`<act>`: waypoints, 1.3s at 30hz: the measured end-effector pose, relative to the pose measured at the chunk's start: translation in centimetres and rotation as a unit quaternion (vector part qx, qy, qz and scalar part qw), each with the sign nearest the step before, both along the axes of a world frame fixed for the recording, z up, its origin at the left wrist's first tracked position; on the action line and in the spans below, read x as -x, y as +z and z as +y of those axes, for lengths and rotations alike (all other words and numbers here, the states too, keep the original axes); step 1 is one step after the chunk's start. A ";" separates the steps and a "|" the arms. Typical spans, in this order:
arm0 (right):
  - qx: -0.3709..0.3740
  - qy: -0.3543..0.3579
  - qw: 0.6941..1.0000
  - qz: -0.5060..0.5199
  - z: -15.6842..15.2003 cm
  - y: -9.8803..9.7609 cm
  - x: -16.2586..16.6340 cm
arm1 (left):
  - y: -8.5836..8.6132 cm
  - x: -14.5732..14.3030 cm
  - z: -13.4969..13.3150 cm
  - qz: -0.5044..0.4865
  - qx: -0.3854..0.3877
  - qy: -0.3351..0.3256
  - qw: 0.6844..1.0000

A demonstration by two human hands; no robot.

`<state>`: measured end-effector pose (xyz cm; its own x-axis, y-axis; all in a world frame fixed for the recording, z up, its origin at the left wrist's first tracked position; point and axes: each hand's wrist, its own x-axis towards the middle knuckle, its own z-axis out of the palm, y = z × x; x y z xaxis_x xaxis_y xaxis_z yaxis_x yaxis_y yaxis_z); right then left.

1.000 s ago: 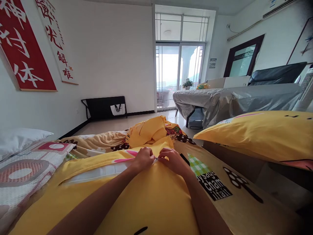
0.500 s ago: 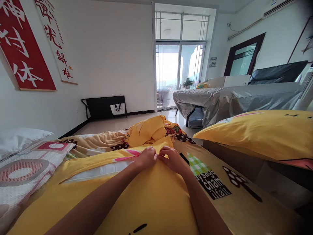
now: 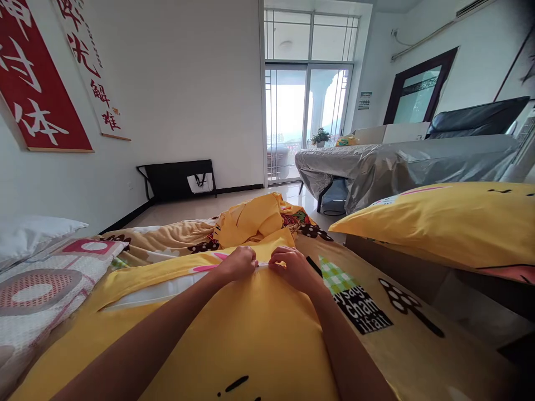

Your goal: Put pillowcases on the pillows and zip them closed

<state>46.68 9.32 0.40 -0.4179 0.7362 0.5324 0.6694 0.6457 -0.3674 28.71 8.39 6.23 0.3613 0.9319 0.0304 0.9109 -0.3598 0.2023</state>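
A yellow pillowcase with a white pillow showing in its open edge lies in front of me on the bed. My left hand is closed, pinching the far edge of the pillowcase at its opening. My right hand is closed on the same edge just to the right. The fingertips of both hands almost touch. What sits between the fingertips is too small to make out.
A second yellow pillow lies at the right. A patterned sheet covers the bed, with bunched yellow fabric beyond my hands. A white pillow and pink-patterned cloth lie left. A covered table stands far right.
My hands stay together on the pillowcase edge, with only small finger movements. The view has tilted slightly downward.
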 end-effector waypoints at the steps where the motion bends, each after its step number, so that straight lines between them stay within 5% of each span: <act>1: 0.005 0.000 1.000 -0.002 0.0 0.1 -0.1 | 0.1 0.3 -0.2 0.002 -0.002 0.006 1.000; 11: -0.030 -0.010 0.999 -0.023 -1.7 0.7 1.7 | 0.8 1.5 -1.2 0.001 -0.012 0.042 0.999; 19: -0.055 -0.016 0.998 -0.014 -1.6 -0.8 4.9 | 0.7 1.3 -1.3 0.005 -0.018 0.037 0.999; 39: -0.040 -0.011 0.999 -0.014 -1.6 -0.1 3.8 | 1.7 6.9 -2.8 0.028 -0.022 0.064 0.997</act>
